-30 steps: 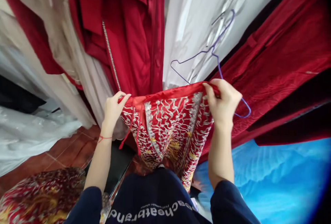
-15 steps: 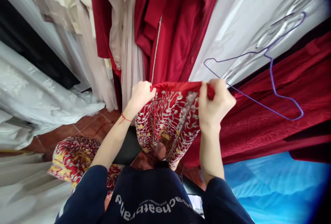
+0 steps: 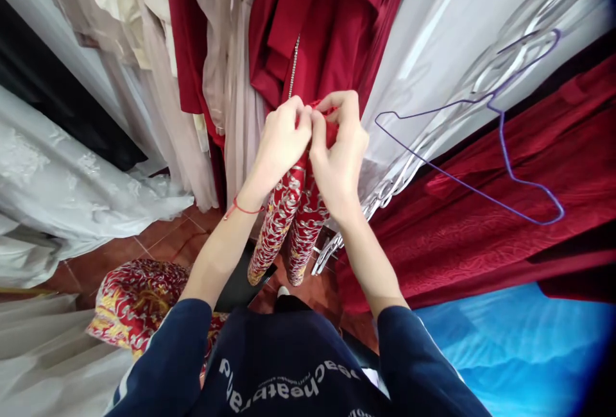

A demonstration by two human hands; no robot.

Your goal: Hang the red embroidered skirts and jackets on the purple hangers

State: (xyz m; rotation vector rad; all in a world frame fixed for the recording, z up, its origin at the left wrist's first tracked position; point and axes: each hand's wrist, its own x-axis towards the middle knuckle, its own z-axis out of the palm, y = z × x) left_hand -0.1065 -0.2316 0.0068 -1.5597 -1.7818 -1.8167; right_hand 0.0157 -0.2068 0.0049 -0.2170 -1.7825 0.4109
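Note:
A red garment with a silver and gold pattern hangs from my two hands in front of my body. It falls in two narrow, tube-like lengths, and its plain red top edge is bunched at my fingers. My left hand pinches one part of that edge. Beside it, thumbs almost touching, my right hand grips the other part with bent fingers. My fingers partly hide the gathered cloth. At lower left lies a heap of similar patterned cloth, partly behind my left arm.
A purple wire hanger hangs at right, before a row of white hangers. Dark red dresses hang ahead, with white lace gowns at left. Blue fabric is at lower right. Below is a tiled floor.
Both hands have come together and moved up and away from my body. The garment's edge, stretched wide before, is now bunched, and its sides hang as two narrow lengths.

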